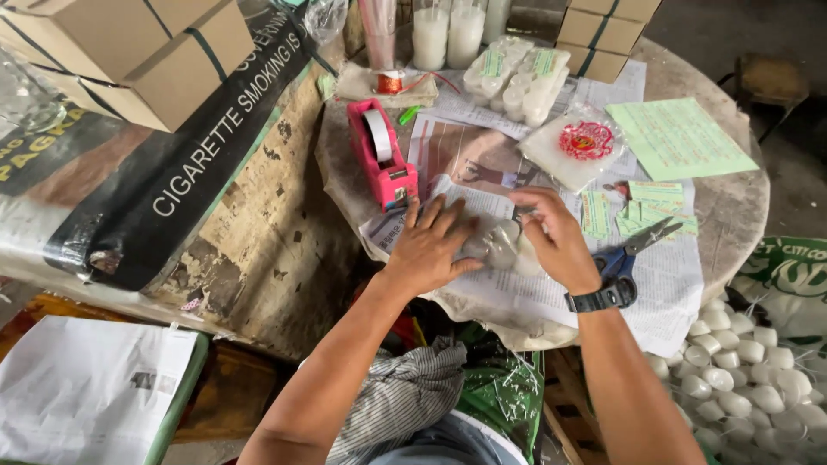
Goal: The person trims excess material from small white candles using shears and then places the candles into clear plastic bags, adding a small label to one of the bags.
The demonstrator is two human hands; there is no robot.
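Closest to the person, low down, a striped grey cloth (401, 400) lies beside a green plastic bag (504, 387). At the right, a big heap of small white candles (749, 375) sits in a sack below the tabletop (732, 207).

Both hands rest on one clear packet of white candles (502, 245), which lies on newspaper (663, 284) near the front edge of the tabletop. The left hand (431, 245) lies flat on the left end of the packet with its fingers spread out. The right hand (554, 237) is curled over the right end, with its fingertips pinching the plastic wrap. A black watch (599, 300) is on the right wrist.

Just beside the right wrist lie blue-handled scissors (633, 250). A little past them are small green paper labels (642, 215).

To the left of the hands stands a pink tape dispenser (383, 155) with a roll of tape in it. Farther back lies a flat clear bag with a red round print (579, 146), and next to it a green sheet of paper (680, 138).

Behind those is a finished packet of white candles (517, 73) with green labels on it. At the far edge stand tall white candles in glasses (448, 34). Brown cardboard boxes (146, 52) are stacked at the far left, and more (603, 30) at the far right.
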